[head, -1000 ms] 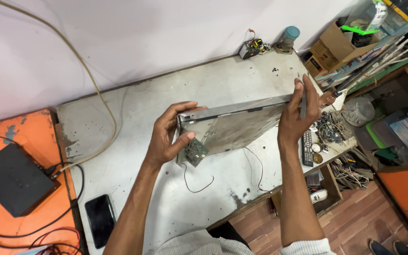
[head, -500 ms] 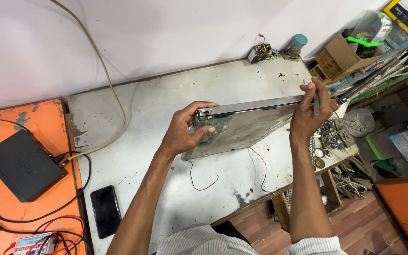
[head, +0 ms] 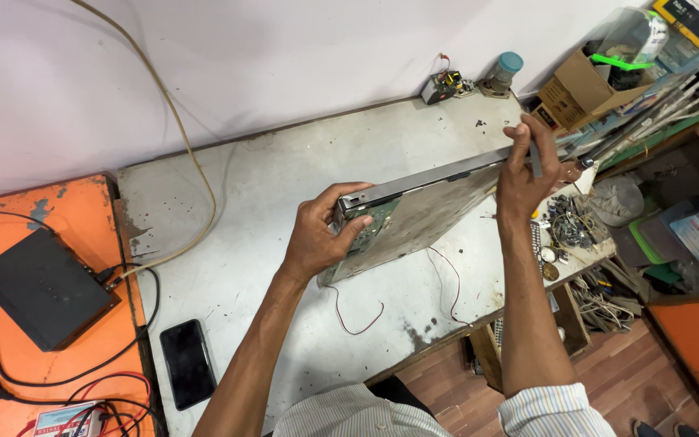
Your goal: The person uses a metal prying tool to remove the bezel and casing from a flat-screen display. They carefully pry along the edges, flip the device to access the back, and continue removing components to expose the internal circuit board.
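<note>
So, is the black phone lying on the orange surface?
No, the black phone lies on the grey table, near its front left corner, beside the orange surface.

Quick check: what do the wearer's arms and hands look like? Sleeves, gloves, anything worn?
Both hands are bare: no gloves, and no rings or watch that I can make out. The left hand and right hand lead to forearms bare to the elbow. The sleeves are rolled or short, pale cloth with fine stripes; the same cloth shows at the left elbow. No cables or markings on the arms.
</note>
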